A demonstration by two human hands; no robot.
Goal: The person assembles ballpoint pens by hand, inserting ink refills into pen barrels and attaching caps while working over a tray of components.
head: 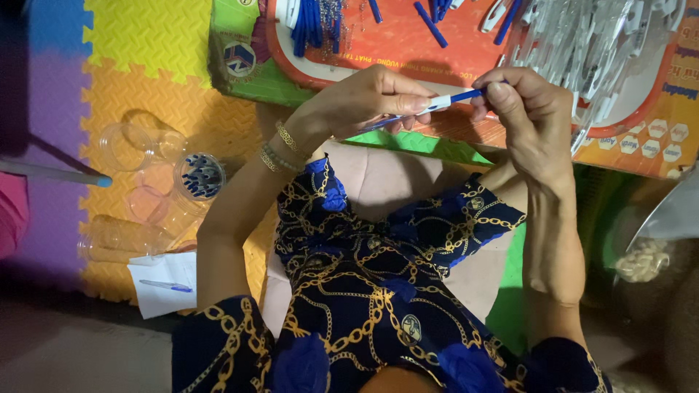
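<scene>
Gripping blue pen (437, 103), both hands (378, 98)

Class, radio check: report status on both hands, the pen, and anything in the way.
Left hand and right hand both pinch the blue pen. Pen held level above orange tray. Nothing between the hands.

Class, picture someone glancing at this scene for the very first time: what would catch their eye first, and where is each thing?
At top centre, the left hand and right hand pinch a blue-and-white pen between them. Behind them an orange tray holds loose blue pen parts. At left, clear plastic jars lie on a bright foam puzzle mat.
</scene>
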